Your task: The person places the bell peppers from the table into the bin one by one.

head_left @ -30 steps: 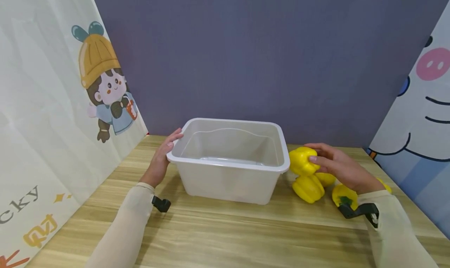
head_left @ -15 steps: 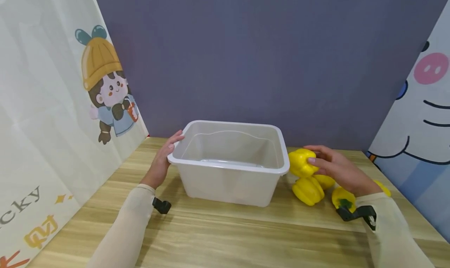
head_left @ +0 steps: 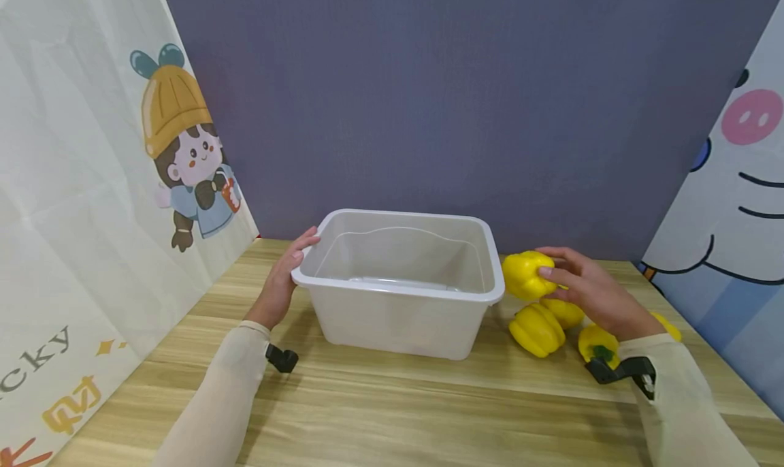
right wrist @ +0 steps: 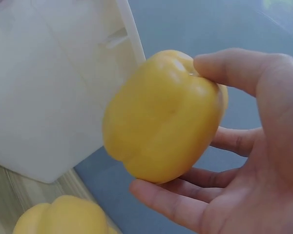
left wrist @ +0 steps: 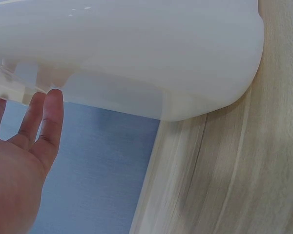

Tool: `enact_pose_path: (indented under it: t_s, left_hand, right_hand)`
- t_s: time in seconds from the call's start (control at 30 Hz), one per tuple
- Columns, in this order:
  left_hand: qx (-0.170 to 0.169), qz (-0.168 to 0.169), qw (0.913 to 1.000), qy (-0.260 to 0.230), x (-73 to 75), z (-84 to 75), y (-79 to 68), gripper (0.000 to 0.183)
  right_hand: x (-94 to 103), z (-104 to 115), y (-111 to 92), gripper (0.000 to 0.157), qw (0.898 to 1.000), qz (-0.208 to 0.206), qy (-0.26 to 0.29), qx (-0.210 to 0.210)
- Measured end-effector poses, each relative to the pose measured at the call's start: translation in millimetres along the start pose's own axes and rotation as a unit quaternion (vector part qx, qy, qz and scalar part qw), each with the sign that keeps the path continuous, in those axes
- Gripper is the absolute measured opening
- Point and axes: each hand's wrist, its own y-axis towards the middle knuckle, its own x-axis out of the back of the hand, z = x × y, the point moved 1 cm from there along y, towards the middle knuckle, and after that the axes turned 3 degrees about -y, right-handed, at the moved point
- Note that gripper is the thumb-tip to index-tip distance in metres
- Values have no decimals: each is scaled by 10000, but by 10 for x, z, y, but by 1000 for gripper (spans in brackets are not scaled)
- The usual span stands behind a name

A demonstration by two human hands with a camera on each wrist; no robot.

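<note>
In the head view a white plastic bin (head_left: 398, 320) stands in the middle of the wooden table. My left hand (head_left: 280, 276) rests against the bin's left rim; in the left wrist view its fingers (left wrist: 52, 117) are nearly straight and reach the bin's edge. On the right side, my right hand (head_left: 584, 286) holds a yellow bell pepper (head_left: 525, 275) beside the bin's right rim. The right wrist view shows this bell pepper (right wrist: 163, 117) between the thumb on top and the fingers beneath.
Below the held one, two more yellow bell peppers (head_left: 536, 331) lie on the table (head_left: 392, 412). Another with a green stem (head_left: 597, 344) sits near my right wrist, with yellow showing behind the forearm. A dark blue-grey panel (head_left: 398, 99) rises behind the bin.
Over the last half second the held bell pepper has risen slightly above the peppers below it. My left hand and the bin have kept their places.
</note>
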Motion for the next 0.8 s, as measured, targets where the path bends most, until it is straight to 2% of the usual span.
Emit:
enact_pose_path:
  t_s: [0.17,0.4,0.8]
  left_hand:
    - [-20,7,10000,1,7,11,1,55]
    - [-57,43,10000,43,19,17,1,56]
    - [-33,7,10000,23,14,34,2,54]
  right_hand:
    - [-8,37,-5,59,9996,-165,175,150]
    - [-23,74,-19,58,9987,-251,427,147]
    - [-45,70,8,36,9928,-487,1066,262]
